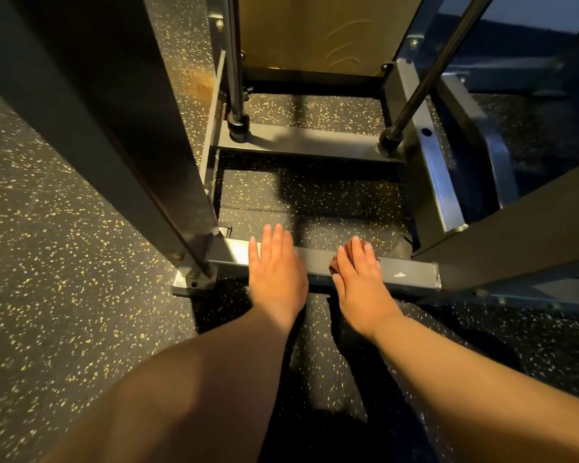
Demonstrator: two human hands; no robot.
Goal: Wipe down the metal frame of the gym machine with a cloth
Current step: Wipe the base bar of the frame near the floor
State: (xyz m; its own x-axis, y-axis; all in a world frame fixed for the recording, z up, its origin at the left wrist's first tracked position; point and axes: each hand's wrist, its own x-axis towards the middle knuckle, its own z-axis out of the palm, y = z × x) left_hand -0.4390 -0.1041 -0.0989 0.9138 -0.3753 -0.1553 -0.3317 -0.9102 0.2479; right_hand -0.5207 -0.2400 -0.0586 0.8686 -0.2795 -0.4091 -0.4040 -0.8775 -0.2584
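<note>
Grey square metal frame bar (406, 269) runs left-right; right hand (358, 279) flat, pressing dark brown cloth (334, 269) on it; left hand (276, 265) flat beside, empty

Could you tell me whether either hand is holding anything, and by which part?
Nothing is gripped. The right hand presses a brown cloth flat against the bar with straight fingers, covering its middle; the left hand rests on the bar.
</note>
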